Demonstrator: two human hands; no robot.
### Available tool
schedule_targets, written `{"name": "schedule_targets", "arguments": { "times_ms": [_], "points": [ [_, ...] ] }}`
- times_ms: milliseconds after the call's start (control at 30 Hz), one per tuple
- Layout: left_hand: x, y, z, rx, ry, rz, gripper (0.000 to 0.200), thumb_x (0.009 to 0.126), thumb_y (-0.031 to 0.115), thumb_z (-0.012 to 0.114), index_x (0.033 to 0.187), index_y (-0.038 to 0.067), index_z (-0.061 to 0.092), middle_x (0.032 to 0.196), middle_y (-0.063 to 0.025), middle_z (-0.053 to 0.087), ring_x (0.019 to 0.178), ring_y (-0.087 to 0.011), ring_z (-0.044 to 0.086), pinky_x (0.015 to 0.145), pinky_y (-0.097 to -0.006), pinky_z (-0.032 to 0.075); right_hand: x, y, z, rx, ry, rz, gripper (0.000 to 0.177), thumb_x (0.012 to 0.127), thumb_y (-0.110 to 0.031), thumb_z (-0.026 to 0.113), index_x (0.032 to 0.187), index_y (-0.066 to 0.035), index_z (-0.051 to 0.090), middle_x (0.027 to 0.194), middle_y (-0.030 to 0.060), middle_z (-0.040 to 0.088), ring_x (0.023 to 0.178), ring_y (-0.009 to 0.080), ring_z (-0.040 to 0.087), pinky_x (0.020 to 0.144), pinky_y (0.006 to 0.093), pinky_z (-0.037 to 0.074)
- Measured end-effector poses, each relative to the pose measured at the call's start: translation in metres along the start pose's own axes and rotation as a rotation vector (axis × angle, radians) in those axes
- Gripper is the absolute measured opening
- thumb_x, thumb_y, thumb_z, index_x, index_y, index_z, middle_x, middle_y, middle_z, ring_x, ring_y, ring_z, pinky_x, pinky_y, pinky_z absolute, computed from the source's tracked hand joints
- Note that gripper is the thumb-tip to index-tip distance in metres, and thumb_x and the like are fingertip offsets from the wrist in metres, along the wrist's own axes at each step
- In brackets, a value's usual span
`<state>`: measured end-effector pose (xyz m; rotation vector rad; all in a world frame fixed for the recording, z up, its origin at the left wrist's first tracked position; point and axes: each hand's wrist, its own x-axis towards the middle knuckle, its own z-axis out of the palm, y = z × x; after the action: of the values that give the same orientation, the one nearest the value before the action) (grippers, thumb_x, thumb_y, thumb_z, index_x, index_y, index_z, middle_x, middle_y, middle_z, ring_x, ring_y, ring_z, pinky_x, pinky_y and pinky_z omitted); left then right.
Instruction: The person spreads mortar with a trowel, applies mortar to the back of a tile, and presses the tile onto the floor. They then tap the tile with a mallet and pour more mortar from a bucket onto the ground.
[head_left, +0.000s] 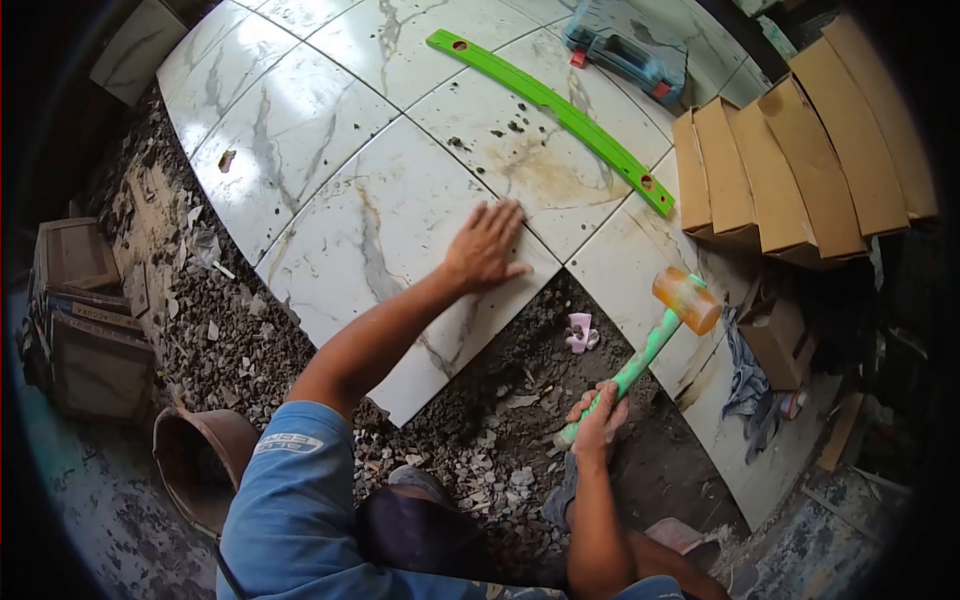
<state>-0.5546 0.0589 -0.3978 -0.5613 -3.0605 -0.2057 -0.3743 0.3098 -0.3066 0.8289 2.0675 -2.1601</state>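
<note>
My left hand (487,247) lies flat on a white marble-patterned floor tile (345,265), fingers stretched out near the joint with the neighbouring tiles. My right hand (602,415) is wrapped round the green handle of a rubber mallet (648,350). The mallet's translucent orange head (687,300) is raised at the far end of the handle, over the tile on the right. Below the tile's edge, a small pink piece of plastic (579,333) rests on the dark rubble.
A green spirit level (560,112) lies across the tiles, with a blue toolbox (625,55) beyond it. Cardboard boxes (790,170) stand at the right. A bucket (205,455) sits at my left by loose gravel (225,345). A grey cloth (745,375) lies at right.
</note>
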Motion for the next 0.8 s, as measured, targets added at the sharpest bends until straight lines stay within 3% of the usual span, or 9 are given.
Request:
{"name": "schedule_targets", "arguments": {
  "times_ms": [100, 167, 233, 333, 400, 467, 567, 667, 800],
  "points": [
    [0.018, -0.084, -0.017, 0.096, -0.079, -0.377, 0.095, 0.087, 0.074, 0.023, 0.149, 0.003, 0.018, 0.156, -0.0125, 0.018, 0.145, -0.0255, 0.014, 0.117, -0.0458, 0.007, 0.0, 0.006, 0.008, -0.022, -0.022, -0.019, 0.035, 0.099, -0.041, 0.046, 0.093, -0.007, 0.042, 0.064, 0.0017, 0.044, 0.044, 0.0105, 0.042, 0.038, 0.0281, 0.04],
    [0.019, -0.139, -0.012, 0.035, 0.014, -0.497, 0.092, 0.088, 0.073, 0.024, 0.149, 0.005, 0.021, 0.156, -0.011, 0.02, 0.145, -0.0259, 0.014, 0.117, -0.0465, 0.007, 0.003, 0.007, 0.015, -0.065, -0.074, -0.064, 0.036, 0.099, -0.042, 0.046, 0.092, -0.006, 0.042, 0.064, 0.0019, 0.044, 0.044, 0.01, 0.042, 0.038, 0.0273, 0.04],
    [0.017, -0.184, -0.002, 0.038, 0.038, -0.459, 0.089, 0.088, 0.072, 0.029, 0.149, 0.008, 0.024, 0.156, -0.0087, 0.022, 0.145, -0.0245, 0.016, 0.117, -0.045, 0.008, 0.004, 0.009, 0.021, -0.138, -0.143, -0.093, 0.038, 0.098, -0.041, 0.047, 0.094, -0.004, 0.042, 0.064, 0.0023, 0.043, 0.045, 0.0087, 0.042, 0.037, 0.025, 0.039],
    [0.013, -0.186, -0.009, 0.11, 0.043, -0.421, 0.082, 0.09, 0.065, 0.036, 0.149, 0.009, 0.023, 0.156, -0.0107, 0.021, 0.145, -0.0248, 0.016, 0.117, -0.0425, 0.011, 0.009, 0.024, 0.019, -0.453, -0.185, -0.171, 0.037, 0.096, -0.04, 0.053, 0.095, -0.003, 0.049, 0.062, -0.0004, 0.046, 0.049, 0.0083, 0.046, 0.04, 0.0257, 0.039],
    [0.013, -0.183, -0.008, 0.117, 0.144, -0.443, 0.087, 0.087, 0.07, 0.036, 0.149, 0.008, 0.026, 0.155, -0.0126, 0.022, 0.144, -0.0262, 0.017, 0.117, -0.0409, 0.012, 0.001, 0.006, 0.031, -0.748, -0.237, -0.424, 0.043, 0.092, -0.042, 0.058, 0.101, 0.0, 0.055, 0.066, 0.011, 0.058, 0.052, 0.0234, 0.058, 0.048, 0.0366, 0.046],
    [0.015, -0.184, -0.008, 0.142, 0.133, -0.441, 0.089, 0.087, 0.071, 0.036, 0.149, 0.009, 0.026, 0.155, -0.0136, 0.022, 0.144, -0.0273, 0.016, 0.117, -0.0413, 0.012, -0.009, 0.009, 0.03, -0.775, -0.392, -0.492, 0.037, 0.09, -0.036, 0.062, 0.099, -0.001, 0.058, 0.072, 0.0168, 0.062, 0.064, 0.0354, 0.065, 0.056, 0.0406, 0.05],
    [0.018, -0.197, -0.007, 0.138, 0.097, -0.404, 0.094, 0.083, 0.075, 0.039, 0.149, 0.01, 0.026, 0.155, -0.0134, 0.022, 0.144, -0.0278, 0.017, 0.117, -0.0415, 0.012, -0.034, 0.034, 0.027, -0.806, -0.607, -0.713, 0.036, 0.088, -0.035, 0.066, 0.102, -0.002, 0.059, 0.081, 0.0176, 0.065, 0.07, 0.0338, 0.067, 0.059, 0.0399, 0.055],
    [0.014, -0.219, 0.003, 0.139, 0.134, -0.283, 0.099, 0.078, 0.08, 0.041, 0.148, 0.011, 0.027, 0.155, -0.013, 0.022, 0.144, -0.0282, 0.018, 0.117, -0.0419, 0.012, -0.06, 0.05, 0.027, -0.755, -0.872, -0.77, 0.045, 0.08, -0.031, 0.072, 0.11, -0.003, 0.052, 0.081, 0.0168, 0.063, 0.066, 0.0317, 0.066, 0.055, 0.0387, 0.054],
    [0.015, -0.225, 0.0, 0.131, 0.09, -0.255, 0.101, 0.075, 0.079, 0.047, 0.15, 0.015, 0.024, 0.155, -0.0145, 0.019, 0.144, -0.0286, 0.015, 0.118, -0.041, 0.011, -0.061, 0.059, 0.023, -1.062, -1.021, -0.577, 0.043, 0.079, -0.029, 0.072, 0.107, -0.005, 0.05, 0.077, 0.0147, 0.061, 0.065, 0.0312, 0.065, 0.055, 0.0388, 0.054]
  ]
}}
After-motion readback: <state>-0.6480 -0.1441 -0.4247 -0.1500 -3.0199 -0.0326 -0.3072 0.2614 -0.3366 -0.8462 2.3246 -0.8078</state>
